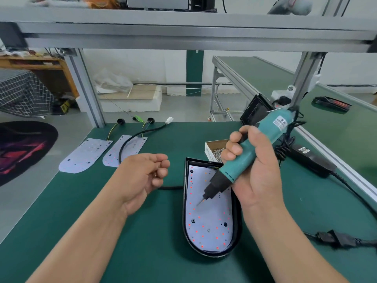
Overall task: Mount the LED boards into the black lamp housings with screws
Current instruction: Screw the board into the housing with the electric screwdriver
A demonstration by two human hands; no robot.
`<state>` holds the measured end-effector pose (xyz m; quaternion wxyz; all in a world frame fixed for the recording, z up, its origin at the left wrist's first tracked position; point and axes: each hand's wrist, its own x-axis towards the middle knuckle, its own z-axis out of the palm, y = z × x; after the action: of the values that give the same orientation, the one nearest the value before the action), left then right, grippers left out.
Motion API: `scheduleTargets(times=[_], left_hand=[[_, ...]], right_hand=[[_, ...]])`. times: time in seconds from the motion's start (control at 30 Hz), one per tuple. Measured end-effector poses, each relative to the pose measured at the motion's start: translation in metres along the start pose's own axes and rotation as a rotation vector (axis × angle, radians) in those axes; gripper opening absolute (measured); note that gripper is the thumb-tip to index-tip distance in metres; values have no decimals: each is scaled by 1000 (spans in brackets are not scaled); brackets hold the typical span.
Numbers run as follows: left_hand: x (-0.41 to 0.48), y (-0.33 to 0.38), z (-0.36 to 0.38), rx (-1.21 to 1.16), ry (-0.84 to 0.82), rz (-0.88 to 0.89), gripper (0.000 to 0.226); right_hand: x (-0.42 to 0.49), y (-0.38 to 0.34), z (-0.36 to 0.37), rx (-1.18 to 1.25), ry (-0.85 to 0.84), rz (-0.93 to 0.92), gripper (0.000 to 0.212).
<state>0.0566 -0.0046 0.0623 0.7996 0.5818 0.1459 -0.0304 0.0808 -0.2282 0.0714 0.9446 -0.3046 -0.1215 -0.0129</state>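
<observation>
head view: right hand [259, 172] grips the teal electric screwdriver [246, 156], bit slanting down-left to the led board [210, 227] seated in the black lamp housing [237, 221]; left hand [142, 176], loosely curled and seemingly empty, beside it

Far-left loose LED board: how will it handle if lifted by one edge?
Board looks thin and flat: probably light, may flex slightly. Its wires run to a grommet, so they would likely drag. Lies flush on mat; edge likely hard to catch.
</observation>
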Motion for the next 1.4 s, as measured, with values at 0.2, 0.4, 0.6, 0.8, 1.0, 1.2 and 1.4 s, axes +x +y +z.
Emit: scheduleTargets(times=[0.2, 0.4, 0.6, 0.8, 1.0, 1.2, 1.4], left_hand=[[-2, 7, -4, -266, -75, -11, 19], [-8, 9, 0, -326, -155, 3, 23], [-12, 7, 4, -241, -245, -99, 26], [-17, 6, 7, -166, -348, 0, 13], [-23, 2, 12, 2, -399, 55, 21], [-32, -6, 21, 209, -401, 150, 5], [-37, -11, 28, 319, -365, 166, 12]], right_hand=[[-12, 31, 7, -72, 63, 197, 22], [-9, 50, 8, -125, 244, 467, 31], [-6, 49, 6, -85, 233, 486, 33], [-5, 32, 5, -45, 187, 358, 37], [4, -1, 0, 119, 225, 36, 29], [5, -20, -8, 199, 294, -117, 27], [5, -25, -5, 205, 313, -145, 26]])
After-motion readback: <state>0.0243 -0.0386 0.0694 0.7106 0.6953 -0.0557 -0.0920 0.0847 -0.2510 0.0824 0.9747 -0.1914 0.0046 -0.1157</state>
